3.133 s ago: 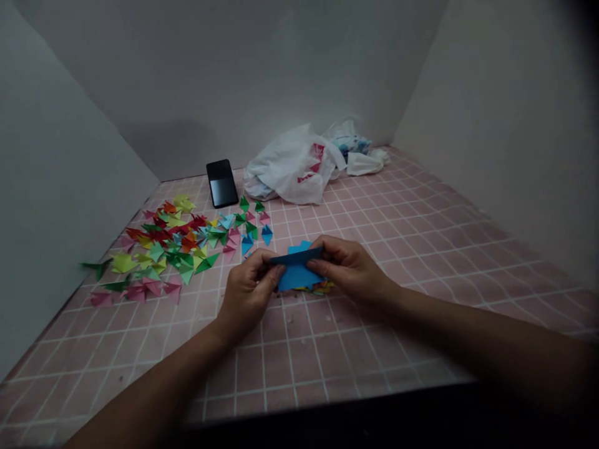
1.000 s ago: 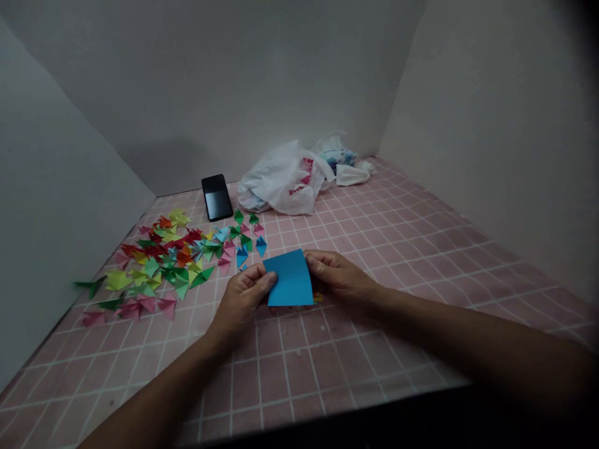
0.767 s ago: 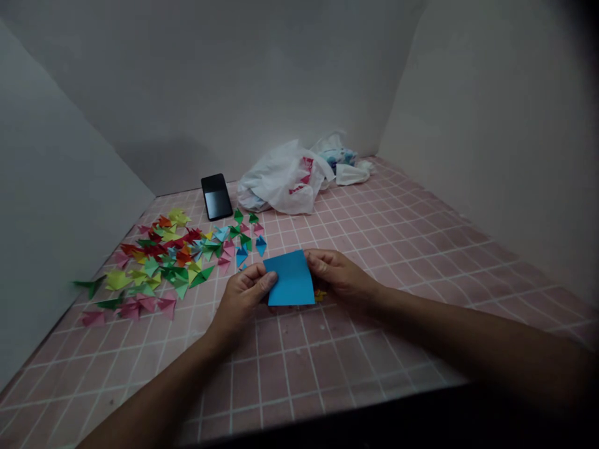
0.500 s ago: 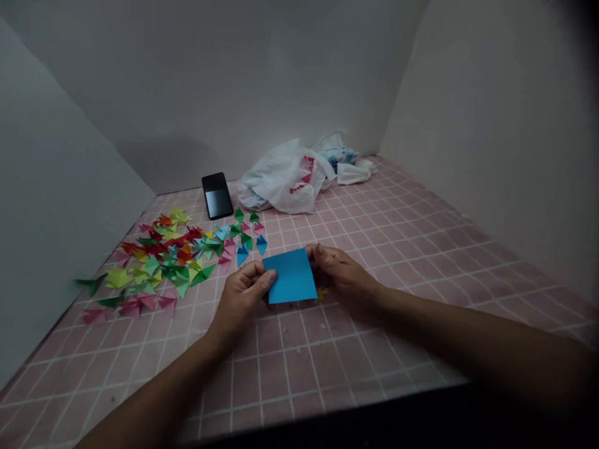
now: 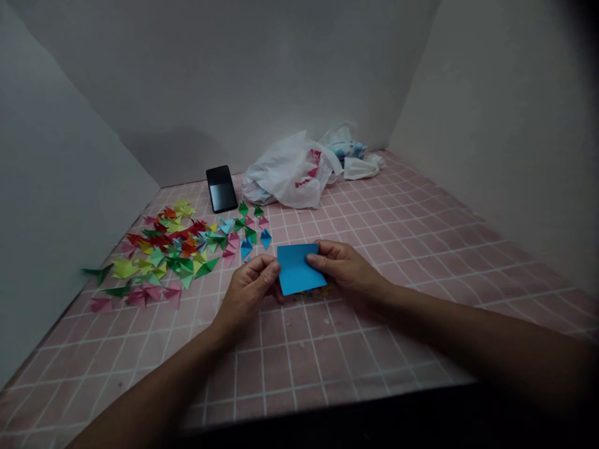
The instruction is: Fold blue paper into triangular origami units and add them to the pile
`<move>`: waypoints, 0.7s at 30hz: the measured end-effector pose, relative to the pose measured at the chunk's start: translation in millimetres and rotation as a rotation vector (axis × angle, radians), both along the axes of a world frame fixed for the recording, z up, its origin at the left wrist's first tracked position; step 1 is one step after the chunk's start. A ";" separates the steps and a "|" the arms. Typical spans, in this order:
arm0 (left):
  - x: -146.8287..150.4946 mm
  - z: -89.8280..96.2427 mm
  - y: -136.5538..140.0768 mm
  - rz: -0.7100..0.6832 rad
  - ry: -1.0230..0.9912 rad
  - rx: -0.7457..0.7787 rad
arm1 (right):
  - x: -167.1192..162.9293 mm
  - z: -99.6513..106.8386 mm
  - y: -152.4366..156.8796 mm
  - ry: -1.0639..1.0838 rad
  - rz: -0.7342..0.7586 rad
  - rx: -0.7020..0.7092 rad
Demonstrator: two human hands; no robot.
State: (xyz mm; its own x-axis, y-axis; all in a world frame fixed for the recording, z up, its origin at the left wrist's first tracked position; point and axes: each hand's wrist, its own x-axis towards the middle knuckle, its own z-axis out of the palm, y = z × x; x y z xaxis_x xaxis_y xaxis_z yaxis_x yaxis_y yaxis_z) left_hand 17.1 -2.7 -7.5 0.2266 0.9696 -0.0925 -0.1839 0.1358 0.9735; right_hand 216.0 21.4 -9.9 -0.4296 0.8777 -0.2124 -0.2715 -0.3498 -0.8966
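A square sheet of blue origami paper (image 5: 302,274) is held up over the table between both hands, with a faint horizontal crease or bend across it. My left hand (image 5: 257,280) is closed at its left edge, thumb and fingers close to the paper. My right hand (image 5: 344,268) pinches the upper right side, its thumb on the front face and the fingers behind. Small yellowish and other coloured bits (image 5: 314,292), partly hidden, lie beneath the sheet's lower edge.
Many folded paper pieces (image 5: 163,249) in several colours are spread at the left. A black phone (image 5: 221,190) leans at the back. White plastic bags (image 5: 290,171) lie along the back wall. A pink and white grid cloth (image 5: 290,368) covers the table, with walls on three sides.
My right thumb has come onto the front of the blue paper from its right edge. The sheet has turned slightly and shows a bend across it. The view has shifted a little.
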 end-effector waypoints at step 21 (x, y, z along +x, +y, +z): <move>4.1 -8.3 -2.0 -0.049 -0.124 -0.101 | -5.9 -3.3 -2.1 0.012 0.013 -0.058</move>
